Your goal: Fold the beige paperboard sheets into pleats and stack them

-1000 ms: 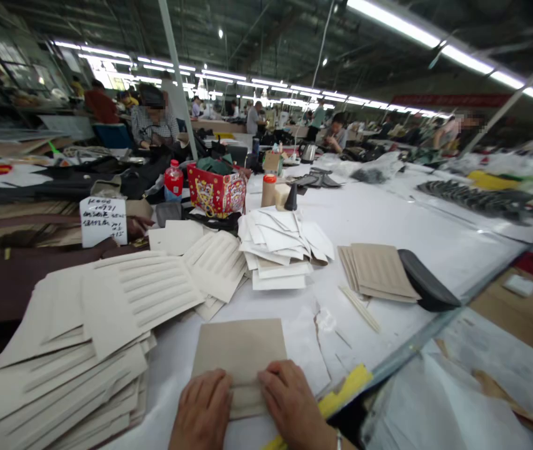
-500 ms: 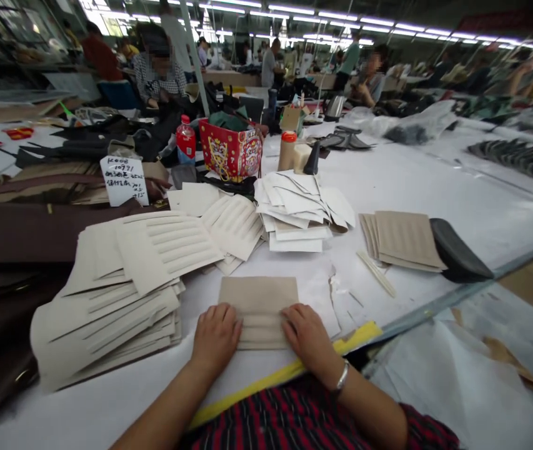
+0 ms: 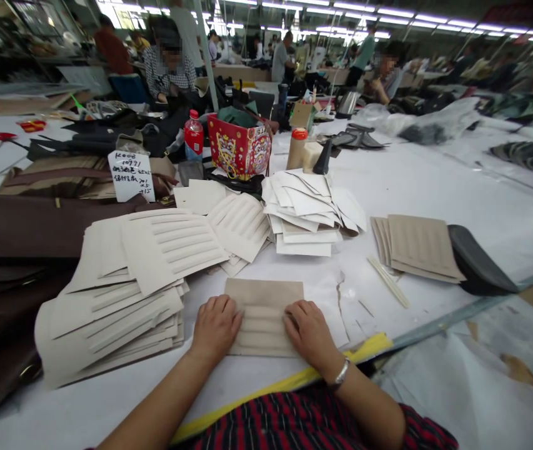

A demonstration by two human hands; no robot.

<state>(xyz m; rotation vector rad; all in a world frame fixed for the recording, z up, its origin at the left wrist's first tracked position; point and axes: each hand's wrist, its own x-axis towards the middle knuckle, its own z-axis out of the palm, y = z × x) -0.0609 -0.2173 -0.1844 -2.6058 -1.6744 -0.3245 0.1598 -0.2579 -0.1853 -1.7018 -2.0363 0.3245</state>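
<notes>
A beige rectangular panel [image 3: 266,317] with raised horizontal ridges lies on the white table in front of me. My left hand [image 3: 217,325] is closed at its left edge, fingers bent and thumb on the surface. At the right edge my right hand [image 3: 312,328] bears down in the same way, its fingertips curled on the panel. What lies under the fingers is hidden. To the left is a stack of pale ridged panels [image 3: 111,306], and more ridged pieces [image 3: 242,225] lie behind. A pile of white pieces [image 3: 303,203] sits beyond the panel.
Right of my hands are brown ridged panels [image 3: 423,247], a black curved piece [image 3: 477,259] and thin pale strips [image 3: 388,281]. Dark brown leather pieces [image 3: 27,231] cover the left side. A red patterned bag [image 3: 239,147], bottle [image 3: 194,137] and orange-capped container [image 3: 297,150] stand behind. Yellow tape [image 3: 313,375] marks the near edge.
The view has shifted slightly, so most things sit a little further right. Both hands stay at the panel's edges, with little visible movement relative to it.
</notes>
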